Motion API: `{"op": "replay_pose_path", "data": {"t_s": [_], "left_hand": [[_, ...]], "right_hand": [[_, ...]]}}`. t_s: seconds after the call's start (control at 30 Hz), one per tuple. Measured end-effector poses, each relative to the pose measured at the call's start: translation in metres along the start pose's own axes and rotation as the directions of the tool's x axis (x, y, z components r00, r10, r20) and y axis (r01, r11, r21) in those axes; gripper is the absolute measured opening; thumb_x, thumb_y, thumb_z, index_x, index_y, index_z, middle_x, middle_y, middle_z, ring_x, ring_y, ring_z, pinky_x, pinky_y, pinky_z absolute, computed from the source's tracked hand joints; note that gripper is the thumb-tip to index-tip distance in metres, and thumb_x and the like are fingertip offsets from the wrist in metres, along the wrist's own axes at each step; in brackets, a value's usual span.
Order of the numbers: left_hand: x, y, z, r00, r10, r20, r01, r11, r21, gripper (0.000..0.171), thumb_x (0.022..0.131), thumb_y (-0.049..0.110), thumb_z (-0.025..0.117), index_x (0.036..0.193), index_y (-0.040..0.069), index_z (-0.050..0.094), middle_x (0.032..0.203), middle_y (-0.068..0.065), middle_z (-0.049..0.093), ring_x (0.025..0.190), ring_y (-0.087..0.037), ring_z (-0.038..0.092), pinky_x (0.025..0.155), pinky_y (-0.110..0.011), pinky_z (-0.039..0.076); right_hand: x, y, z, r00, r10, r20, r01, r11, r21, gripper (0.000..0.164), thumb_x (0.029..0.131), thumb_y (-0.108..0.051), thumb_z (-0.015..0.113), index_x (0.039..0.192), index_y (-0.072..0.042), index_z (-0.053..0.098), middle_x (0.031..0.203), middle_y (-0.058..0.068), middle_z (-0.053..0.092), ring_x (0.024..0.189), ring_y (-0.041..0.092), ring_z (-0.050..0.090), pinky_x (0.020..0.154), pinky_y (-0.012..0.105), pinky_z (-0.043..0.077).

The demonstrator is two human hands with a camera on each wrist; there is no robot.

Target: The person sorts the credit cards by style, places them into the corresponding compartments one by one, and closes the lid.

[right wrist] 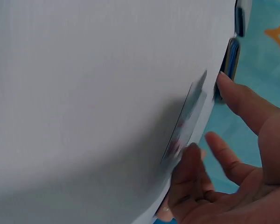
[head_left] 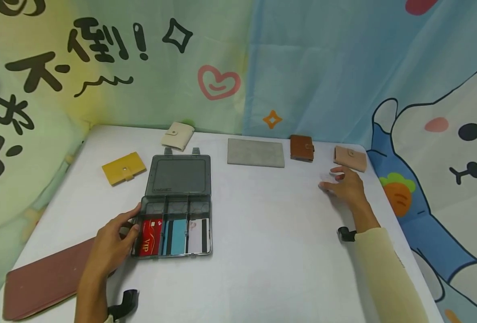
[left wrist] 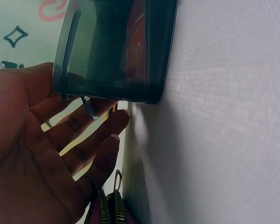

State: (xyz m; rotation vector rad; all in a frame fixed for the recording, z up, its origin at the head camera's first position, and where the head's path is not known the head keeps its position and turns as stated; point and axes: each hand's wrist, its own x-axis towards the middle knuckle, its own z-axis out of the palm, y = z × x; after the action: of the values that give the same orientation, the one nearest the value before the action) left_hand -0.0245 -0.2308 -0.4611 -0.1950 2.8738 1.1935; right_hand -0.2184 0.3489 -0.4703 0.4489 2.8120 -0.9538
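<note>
My left hand [head_left: 115,240] lies at the left side of a dark see-through plastic case [head_left: 181,176]; its thumb and index finger touch the case edge, and the other fingers extend loosely below its end in the left wrist view. The case's lid is laid back. In its compartments are a red VIP card [head_left: 151,237], a blue card [head_left: 175,237] and a white card with a dark stripe [head_left: 198,237]. My right hand [head_left: 347,188] is at the right, fingertips right at a pale card [right wrist: 184,126] low over the table, thumb apart. A beige snap wallet [head_left: 350,158] lies just beyond.
Along the back lie a cream wallet [head_left: 177,135], a grey flat rectangle [head_left: 256,152] and a brown wallet [head_left: 301,148]. A yellow snap wallet [head_left: 124,169] sits left of the case. A burgundy long flat item [head_left: 48,278] lies front left, partly behind my left arm. Printed cloth [head_left: 311,67] hangs behind the table.
</note>
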Motion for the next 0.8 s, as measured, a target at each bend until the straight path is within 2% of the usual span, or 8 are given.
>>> {"op": "replay_pose_path", "data": {"t_s": [0.17,0.3,0.47,0.57,0.67,0.8], "left_hand": [[0.000,-0.001,0.000,1.000,0.004,-0.004,-0.004,1.000,0.001,0.056,0.099,0.011,0.057,0.153,0.020,0.042,0.126,-0.021,0.060,0.091,-0.028,0.062,0.064,-0.024,0.053],[0.001,-0.001,0.000,1.000,0.002,0.004,-0.002,1.000,-0.004,0.056,0.100,0.011,0.057,0.153,0.021,0.041,0.126,-0.021,0.059,0.091,-0.028,0.062,0.064,-0.024,0.053],[0.002,-0.001,0.000,1.000,-0.003,0.010,0.003,1.000,-0.002,0.057,0.100,0.012,0.057,0.153,0.021,0.041,0.127,-0.022,0.059,0.091,-0.028,0.061,0.064,-0.024,0.053],[0.002,-0.001,0.000,1.000,-0.005,0.014,0.005,1.000,0.003,0.057,0.100,0.012,0.057,0.153,0.021,0.041,0.128,-0.022,0.059,0.092,-0.028,0.061,0.065,-0.024,0.053],[0.002,-0.002,0.000,1.000,-0.007,0.017,0.007,1.000,0.003,0.057,0.100,0.012,0.057,0.153,0.021,0.041,0.128,-0.021,0.058,0.092,-0.028,0.061,0.065,-0.024,0.053],[0.002,-0.002,0.000,1.000,-0.008,0.015,0.008,1.000,0.001,0.057,0.100,0.012,0.057,0.154,0.022,0.040,0.130,-0.021,0.058,0.094,-0.029,0.060,0.066,-0.024,0.053]], "right_hand": [[0.009,0.008,-0.004,0.997,0.073,0.017,-0.072,0.996,-0.046,0.079,0.084,-0.041,0.079,0.144,-0.005,0.043,0.134,0.027,0.047,0.111,0.039,0.048,0.091,0.052,0.048],[0.013,0.007,-0.006,0.994,0.099,0.034,-0.097,0.993,-0.060,0.077,0.084,-0.038,0.079,0.141,-0.002,0.044,0.137,0.029,0.047,0.114,0.040,0.049,0.095,0.053,0.047],[0.014,0.000,-0.005,0.986,0.128,0.107,-0.124,0.991,-0.041,0.074,0.082,-0.034,0.081,0.137,-0.001,0.044,0.137,0.028,0.045,0.117,0.040,0.045,0.099,0.054,0.044],[0.011,-0.007,-0.001,0.983,0.091,0.160,-0.085,0.995,-0.045,0.069,0.083,-0.032,0.081,0.134,-0.002,0.046,0.128,0.024,0.047,0.109,0.036,0.047,0.088,0.048,0.046],[0.003,-0.016,0.009,0.978,0.007,0.208,-0.001,1.000,-0.028,0.056,0.087,-0.028,0.078,0.129,-0.005,0.049,0.114,0.018,0.051,0.098,0.031,0.050,0.076,0.037,0.046],[-0.015,-0.034,0.031,0.949,-0.148,0.278,0.135,0.989,0.065,0.038,0.092,-0.023,0.072,0.123,-0.010,0.053,0.100,0.012,0.052,0.085,0.024,0.051,0.066,0.030,0.045]]}}
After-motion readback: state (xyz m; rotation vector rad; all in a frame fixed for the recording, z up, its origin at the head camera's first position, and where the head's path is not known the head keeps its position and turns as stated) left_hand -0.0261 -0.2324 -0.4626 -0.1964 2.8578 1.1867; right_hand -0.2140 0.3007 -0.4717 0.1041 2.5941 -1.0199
